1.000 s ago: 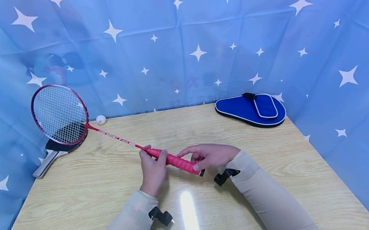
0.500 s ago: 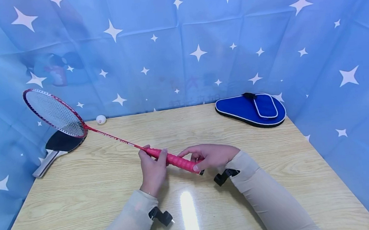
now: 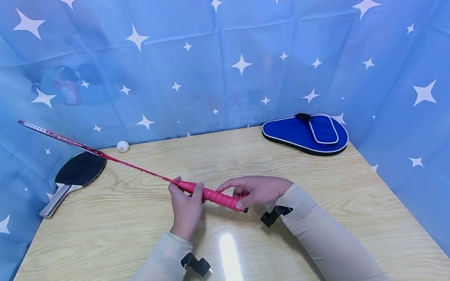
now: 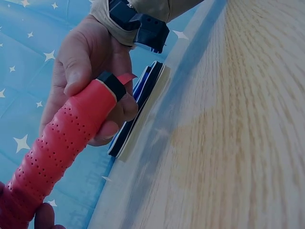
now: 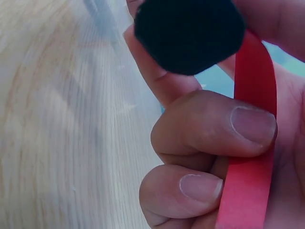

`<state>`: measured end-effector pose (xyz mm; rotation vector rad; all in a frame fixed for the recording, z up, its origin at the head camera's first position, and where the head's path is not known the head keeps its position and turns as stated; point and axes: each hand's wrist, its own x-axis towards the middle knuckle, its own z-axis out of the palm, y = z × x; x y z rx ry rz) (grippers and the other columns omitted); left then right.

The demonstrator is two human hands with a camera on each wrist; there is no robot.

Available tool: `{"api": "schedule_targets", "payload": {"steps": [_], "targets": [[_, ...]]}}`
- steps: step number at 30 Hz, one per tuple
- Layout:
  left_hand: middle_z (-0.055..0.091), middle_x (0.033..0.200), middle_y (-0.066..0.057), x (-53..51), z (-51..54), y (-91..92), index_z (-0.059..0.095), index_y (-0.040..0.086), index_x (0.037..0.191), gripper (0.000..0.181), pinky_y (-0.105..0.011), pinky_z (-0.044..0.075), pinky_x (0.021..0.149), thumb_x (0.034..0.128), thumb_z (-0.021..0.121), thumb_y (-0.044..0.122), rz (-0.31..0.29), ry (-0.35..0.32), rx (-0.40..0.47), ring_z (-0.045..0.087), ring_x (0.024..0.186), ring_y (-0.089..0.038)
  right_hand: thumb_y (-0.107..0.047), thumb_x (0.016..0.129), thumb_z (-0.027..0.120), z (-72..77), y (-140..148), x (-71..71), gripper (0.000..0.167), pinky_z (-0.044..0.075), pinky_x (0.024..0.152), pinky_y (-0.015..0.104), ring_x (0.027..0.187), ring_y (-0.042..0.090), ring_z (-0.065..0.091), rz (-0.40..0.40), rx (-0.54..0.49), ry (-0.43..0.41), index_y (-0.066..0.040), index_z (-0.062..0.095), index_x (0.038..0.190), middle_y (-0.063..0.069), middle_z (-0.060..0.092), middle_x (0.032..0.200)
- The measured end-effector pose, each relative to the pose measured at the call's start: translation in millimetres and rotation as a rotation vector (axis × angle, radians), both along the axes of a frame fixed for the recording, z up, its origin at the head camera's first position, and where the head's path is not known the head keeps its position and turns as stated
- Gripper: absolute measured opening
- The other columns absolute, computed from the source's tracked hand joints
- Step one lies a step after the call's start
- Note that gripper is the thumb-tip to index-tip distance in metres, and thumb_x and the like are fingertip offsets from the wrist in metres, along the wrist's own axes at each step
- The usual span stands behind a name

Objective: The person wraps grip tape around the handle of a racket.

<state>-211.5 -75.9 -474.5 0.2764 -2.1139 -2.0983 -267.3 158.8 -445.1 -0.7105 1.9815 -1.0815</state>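
A red badminton racket (image 3: 219, 199) slants up to the left above the table, its head seen edge-on. My left hand (image 3: 186, 209) grips the upper part of the pink-red handle, with the thumb along it. At the butt end, my right hand (image 3: 264, 189) holds the handle with thumb and fingers. Perforated grip tape (image 4: 62, 138) winds round the handle in the left wrist view. In the right wrist view, a loose end of red tape (image 5: 250, 186) hangs beside the black butt cap (image 5: 190, 36), with curled fingers holding it against the palm.
A black table tennis bat (image 3: 81, 169) lies at the table's left edge, below the racket head. Nearby at the back edge sits a white ball (image 3: 123, 146). A blue bat case (image 3: 298, 132) lies at the back right. Starry blue cloth (image 3: 201, 69) surrounds the wooden table (image 3: 108, 244).
The racket has turned about its long axis, so its strung face has gone from broad to edge-on. The table tennis bat is less covered now. Both hands stay nearly in place.
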Motion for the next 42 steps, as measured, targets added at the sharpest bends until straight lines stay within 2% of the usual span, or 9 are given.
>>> {"api": "schedule_targets", "payload": {"steps": [7, 15, 24, 31, 39, 42], "targets": [[0.052, 0.123, -0.021, -0.7, 1.9, -0.2, 0.017, 0.004, 0.156, 0.066, -0.022, 0.06, 0.074, 0.1042, 0.058, 0.009, -0.002, -0.02, 0.027, 0.064, 0.092, -0.023, -0.006, 0.098, 0.066, -1.4, 2.4, -0.7, 0.064, 0.049, 0.08, 0.037, 0.101, 0.029, 0.065, 0.012, -0.038, -0.037, -0.038, 0.052, 0.153, 0.009, 0.072, 0.113], [0.052, 0.127, -0.023, -0.3, 0.2, -1.1, 0.018, 0.003, 0.157, 0.073, -0.026, 0.061, 0.073, 0.1031, 0.065, 0.014, -0.006, -0.01, -0.025, 0.065, 0.088, -0.021, -0.01, 0.095, 0.074, -3.1, 1.1, -1.7, 0.065, 0.053, 0.083, 0.04, 0.104, 0.03, 0.066, 0.013, -0.022, -0.004, -0.039, 0.053, 0.15, 0.007, 0.07, 0.116], [0.049, 0.133, -0.023, -3.4, -1.2, -1.5, 0.014, 0.003, 0.16, 0.07, -0.02, 0.06, 0.077, 0.1051, 0.056, 0.009, -0.01, -0.022, 0.041, 0.066, 0.097, -0.024, -0.011, 0.097, 0.073, 0.3, 0.6, -0.7, 0.066, 0.05, 0.082, 0.036, 0.105, 0.028, 0.065, 0.017, -0.019, -0.033, -0.037, 0.05, 0.154, 0.007, 0.073, 0.114], [0.049, 0.132, -0.026, -3.1, -3.1, -0.5, 0.016, -0.001, 0.159, 0.074, -0.024, 0.061, 0.072, 0.1027, 0.063, 0.011, 0.004, 0.016, 0.011, 0.065, 0.088, -0.02, -0.012, 0.096, 0.075, -2.7, 0.8, -1.2, 0.067, 0.049, 0.08, 0.035, 0.102, 0.028, 0.064, 0.021, -0.01, -0.015, -0.038, 0.051, 0.152, 0.007, 0.072, 0.111], [0.051, 0.131, -0.024, -3.5, -1.1, -0.2, 0.015, -0.001, 0.158, 0.068, -0.019, 0.058, 0.081, 0.1043, 0.056, 0.007, 0.009, 0.005, 0.054, 0.064, 0.104, -0.026, -0.011, 0.098, 0.072, -1.4, 2.0, -1.5, 0.067, 0.046, 0.075, 0.035, 0.095, 0.025, 0.061, 0.021, -0.009, -0.038, -0.039, 0.049, 0.154, 0.007, 0.073, 0.112], [0.053, 0.13, -0.024, -3.3, -0.7, 0.0, 0.016, -0.001, 0.159, 0.068, -0.018, 0.057, 0.081, 0.1039, 0.055, 0.007, 0.015, 0.007, 0.054, 0.063, 0.104, -0.027, -0.009, 0.098, 0.072, -1.9, 2.1, -1.7, 0.067, 0.046, 0.075, 0.035, 0.096, 0.026, 0.062, 0.019, -0.008, -0.04, -0.039, 0.049, 0.154, 0.007, 0.073, 0.113]]}}
